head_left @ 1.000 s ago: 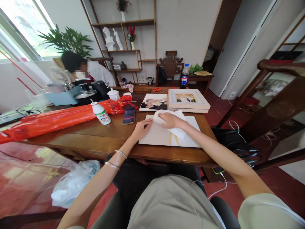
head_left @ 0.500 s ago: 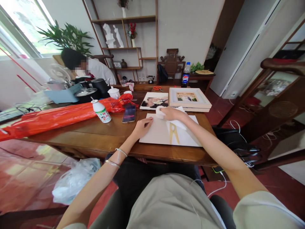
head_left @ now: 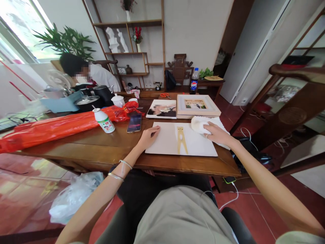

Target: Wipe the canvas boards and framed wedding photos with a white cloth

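A flat white board (head_left: 165,140) lies near the front edge of the wooden table, with a yellow A-shaped piece (head_left: 181,140) on its middle. Against the board's left edge rests my left hand (head_left: 149,138), its fingers curled in and pressed on that edge. My right hand (head_left: 215,133) is closed on a bunched white cloth (head_left: 199,125) at the board's upper right corner. Part of the cloth spreads out under and behind that hand, past the board's right side. Just beyond the board are a photo panel (head_left: 162,109) and a white framed picture (head_left: 198,105).
To the left lie a phone (head_left: 134,122), a white-and-green bottle (head_left: 104,121) and a long red plastic-wrapped bundle (head_left: 63,123). Orange-handled pliers (head_left: 165,95) and a cola bottle (head_left: 194,82) are at the back. A person (head_left: 101,76) sits at the far left.
My right hand has moved right with the cloth, from the board's upper middle to its upper right corner. More of the yellow piece's top now shows. My left hand has stayed at the board's edge.
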`<state>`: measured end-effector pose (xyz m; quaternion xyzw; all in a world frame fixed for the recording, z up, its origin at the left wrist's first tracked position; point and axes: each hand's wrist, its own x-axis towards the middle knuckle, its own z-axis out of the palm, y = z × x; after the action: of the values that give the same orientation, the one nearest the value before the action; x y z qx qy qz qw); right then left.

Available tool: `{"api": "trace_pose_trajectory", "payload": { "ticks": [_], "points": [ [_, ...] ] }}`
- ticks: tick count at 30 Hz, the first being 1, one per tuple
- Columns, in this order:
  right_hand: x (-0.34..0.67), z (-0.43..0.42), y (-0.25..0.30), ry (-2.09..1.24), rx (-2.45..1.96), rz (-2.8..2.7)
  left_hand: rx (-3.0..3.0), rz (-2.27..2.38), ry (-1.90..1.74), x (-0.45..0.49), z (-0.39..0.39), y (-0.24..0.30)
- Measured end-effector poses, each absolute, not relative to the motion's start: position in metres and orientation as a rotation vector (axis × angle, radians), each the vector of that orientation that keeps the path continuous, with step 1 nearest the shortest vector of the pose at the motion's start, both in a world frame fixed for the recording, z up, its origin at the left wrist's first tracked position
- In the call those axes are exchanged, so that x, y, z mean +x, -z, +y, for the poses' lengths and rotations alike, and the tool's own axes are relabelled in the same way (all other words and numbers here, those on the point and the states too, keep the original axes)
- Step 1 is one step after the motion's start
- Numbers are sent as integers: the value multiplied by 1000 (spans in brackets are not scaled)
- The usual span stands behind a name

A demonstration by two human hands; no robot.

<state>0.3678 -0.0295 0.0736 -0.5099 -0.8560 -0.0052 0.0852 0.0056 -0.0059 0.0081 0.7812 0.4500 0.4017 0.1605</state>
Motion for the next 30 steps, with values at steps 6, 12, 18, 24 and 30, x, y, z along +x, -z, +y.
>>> {"api": "trace_pose_trajectory", "payload": {
  "ticks": [6, 12, 18, 24, 30],
  "points": [
    [350, -42, -83, 195, -1206, -2539, 2231, 1295, -1153, 5, -5, -7],
    [323, -33, -74, 249, -1203, -2674, 2223, 1293, -1155, 5, -5, -7],
    [313, -57, -82, 193, -1310, -2790, 2223, 1273, -1174, 5, -6, -7],
    [317, -102, -91, -68, -1190, -2838, 2221, 1264, -1162, 5, -6, -6],
    [331, -85, -80, -93, -1124, -2713, 2227, 1265, -1171, 6, -7, -7]
  ]
}}
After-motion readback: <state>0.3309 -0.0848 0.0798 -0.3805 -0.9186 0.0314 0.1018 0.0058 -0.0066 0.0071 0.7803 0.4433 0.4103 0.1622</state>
